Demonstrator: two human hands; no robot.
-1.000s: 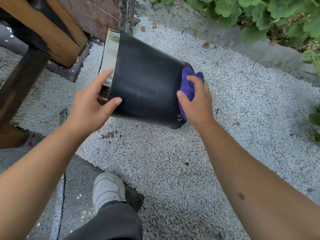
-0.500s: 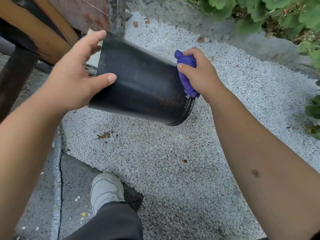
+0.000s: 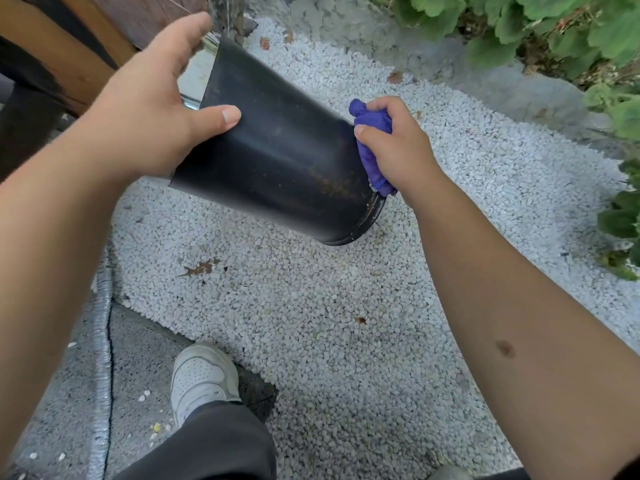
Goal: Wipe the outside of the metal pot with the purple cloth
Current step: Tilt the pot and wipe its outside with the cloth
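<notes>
A tall black metal pot (image 3: 277,150) with a shiny rim is held on its side above the gravel, its base pointing lower right. My left hand (image 3: 145,109) grips the rim end, thumb on the dark wall and fingers over the shiny edge. My right hand (image 3: 398,150) holds a bunched purple cloth (image 3: 370,147) against the pot's base end. Rusty specks show on the wall near the base.
White gravel (image 3: 346,306) covers the ground below. A wooden post (image 3: 69,53) stands at the upper left. Green plants (image 3: 554,29) line a concrete kerb at the upper right. My white shoe (image 3: 201,379) stands on grey paving beside a ribbed hose (image 3: 102,341).
The pot rose and tilted toward the upper left, my left hand shifting over the rim. My right hand slid the cloth up around the base edge, then slightly down.
</notes>
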